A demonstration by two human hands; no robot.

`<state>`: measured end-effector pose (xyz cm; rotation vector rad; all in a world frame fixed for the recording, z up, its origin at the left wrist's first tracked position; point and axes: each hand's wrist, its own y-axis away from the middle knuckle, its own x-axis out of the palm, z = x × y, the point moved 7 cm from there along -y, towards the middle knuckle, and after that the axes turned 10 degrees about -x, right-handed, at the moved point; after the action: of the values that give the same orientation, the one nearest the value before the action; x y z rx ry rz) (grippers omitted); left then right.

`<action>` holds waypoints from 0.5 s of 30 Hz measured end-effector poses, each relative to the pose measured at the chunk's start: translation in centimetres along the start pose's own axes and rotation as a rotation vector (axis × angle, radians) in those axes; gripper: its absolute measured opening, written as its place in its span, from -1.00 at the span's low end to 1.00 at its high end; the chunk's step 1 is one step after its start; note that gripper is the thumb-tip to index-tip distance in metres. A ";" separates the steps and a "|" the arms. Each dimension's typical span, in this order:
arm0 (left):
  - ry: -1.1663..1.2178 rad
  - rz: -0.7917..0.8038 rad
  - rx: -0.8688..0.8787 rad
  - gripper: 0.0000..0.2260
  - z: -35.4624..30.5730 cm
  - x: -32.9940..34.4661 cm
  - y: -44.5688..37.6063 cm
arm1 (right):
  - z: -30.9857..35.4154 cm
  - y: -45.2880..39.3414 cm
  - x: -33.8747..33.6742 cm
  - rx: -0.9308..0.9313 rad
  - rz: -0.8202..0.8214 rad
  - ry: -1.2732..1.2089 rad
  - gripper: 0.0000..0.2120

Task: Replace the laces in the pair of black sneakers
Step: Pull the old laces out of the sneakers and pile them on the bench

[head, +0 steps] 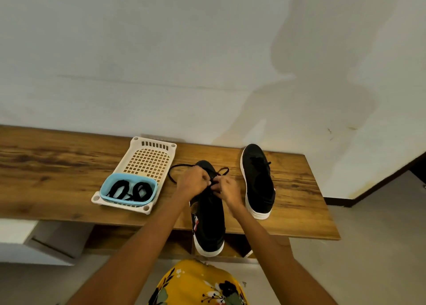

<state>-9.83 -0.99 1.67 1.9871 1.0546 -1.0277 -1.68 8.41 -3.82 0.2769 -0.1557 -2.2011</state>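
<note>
My left hand (193, 183) and right hand (227, 189) both pinch the lace (176, 166) on the near sneaker (208, 221), whose heel overhangs the bench's (57, 166) front edge, so a hard tug could tip it off.

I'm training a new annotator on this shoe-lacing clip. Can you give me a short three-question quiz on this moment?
1. True or false: the far sneaker stands to the right of the near sneaker that is being worked on.
2. Which holds the coiled spare laces? A) the cream basket's bare mesh floor B) the blue tub C) the wooden table
3. What do the left hand and right hand pinch between them?

Key:
1. True.
2. B; the tub sits at the near end of the basket.
3. The black lace on the near sneaker, whose loose ends trail out to both sides.
</note>
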 end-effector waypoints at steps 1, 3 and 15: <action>0.098 0.003 -0.015 -0.85 -0.6 -0.9 -0.4 | 0.2 0.3 0.4 -0.061 0.086 0.115 -0.83; 0.436 0.059 -0.033 -0.79 -2.3 -2.6 -1.1 | 0.5 1.1 1.5 -0.205 0.247 0.318 -0.77; 0.212 0.328 -0.013 -0.77 1.2 2.0 -0.4 | 2.4 -0.5 1.7 -0.270 0.169 0.426 -0.74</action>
<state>-9.84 -1.05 -0.69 2.2022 0.8004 -0.6452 -3.63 7.36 -1.88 0.5494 0.3378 -1.9195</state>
